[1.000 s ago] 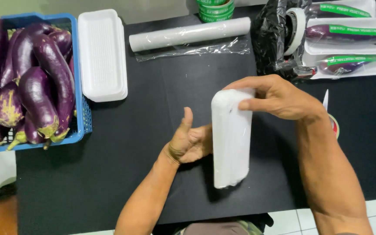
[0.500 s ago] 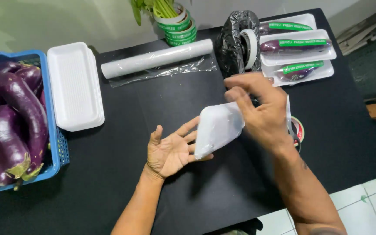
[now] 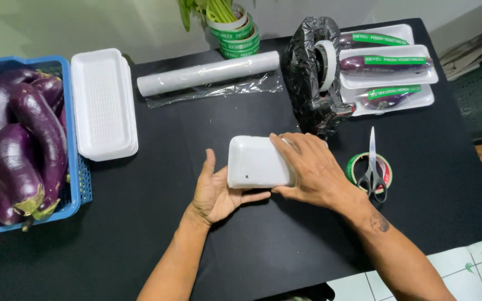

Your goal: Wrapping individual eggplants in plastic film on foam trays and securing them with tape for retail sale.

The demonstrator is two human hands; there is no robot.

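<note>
A: Where is the foam tray (image 3: 258, 161)?

B: Above the middle of the black table (image 3: 140, 223), held between both hands. The left hand (image 3: 216, 192) supports it from below, fingers spread. The right hand (image 3: 308, 170) lies flat over its end, probably gripping; the fingertips are hidden.

A: What is nearby?

B: Scissors (image 3: 373, 167) lie on a tape roll (image 3: 358, 164), just right.

A white foam tray (image 3: 258, 163), purple eggplants (image 3: 23, 139) in a blue basket (image 3: 76, 184), black table (image 3: 196, 251).
</note>
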